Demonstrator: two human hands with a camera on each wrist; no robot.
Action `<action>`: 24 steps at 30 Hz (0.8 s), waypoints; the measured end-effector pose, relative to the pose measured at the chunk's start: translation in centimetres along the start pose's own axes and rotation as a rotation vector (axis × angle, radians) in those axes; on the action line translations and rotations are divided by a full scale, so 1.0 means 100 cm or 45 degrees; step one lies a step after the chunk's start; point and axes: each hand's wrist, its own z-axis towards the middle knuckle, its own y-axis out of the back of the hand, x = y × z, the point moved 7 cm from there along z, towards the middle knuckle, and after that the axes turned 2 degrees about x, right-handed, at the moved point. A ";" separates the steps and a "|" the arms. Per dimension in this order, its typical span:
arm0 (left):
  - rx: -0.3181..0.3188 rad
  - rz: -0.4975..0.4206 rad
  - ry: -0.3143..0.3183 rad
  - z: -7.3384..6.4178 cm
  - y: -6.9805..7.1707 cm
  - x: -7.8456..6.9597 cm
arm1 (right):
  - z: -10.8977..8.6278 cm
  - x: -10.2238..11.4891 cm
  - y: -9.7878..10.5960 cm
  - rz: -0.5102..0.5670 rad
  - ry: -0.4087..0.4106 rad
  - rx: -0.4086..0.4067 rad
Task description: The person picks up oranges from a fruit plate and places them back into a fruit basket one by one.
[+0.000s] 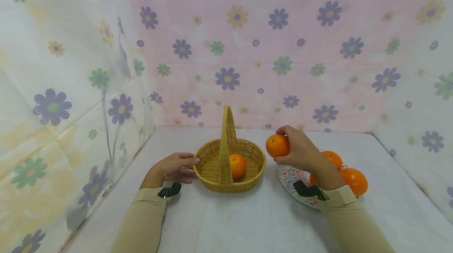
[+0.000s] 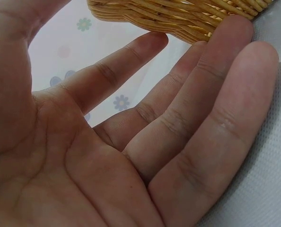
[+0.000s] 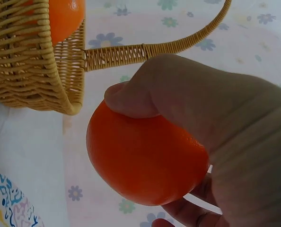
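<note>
Orange [image 1: 277, 145], head view: was pinched in the right hand [image 1: 301, 151], up between wicker basket [image 1: 244, 186] and patterned plate [image 1: 288, 182]; second orange [image 1: 238, 166] sat in basket, more oranges [image 1: 355, 182] on plate. Left hand [image 1: 177, 166] touched basket's left side. Left wrist view: fingers [image 2: 173, 118] loosely spread, tips at the wicker. Right wrist view: thumb [image 3: 133, 101] and fingers gripped the orange near basket.

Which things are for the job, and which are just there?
Probably for the job:
- held orange
- basket
- orange inside it
- plate
- other oranges

Just there:
- flowery curtain
- white tablecloth
- black wrist gadgets
</note>
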 end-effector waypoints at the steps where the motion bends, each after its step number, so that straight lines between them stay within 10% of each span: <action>1: 0.002 0.000 0.001 0.000 0.000 0.000 | 0.000 0.001 -0.001 -0.001 0.009 0.002; 24: -0.019 -0.006 0.001 0.001 0.001 0.001 | 0.005 0.026 -0.035 0.010 0.240 -0.032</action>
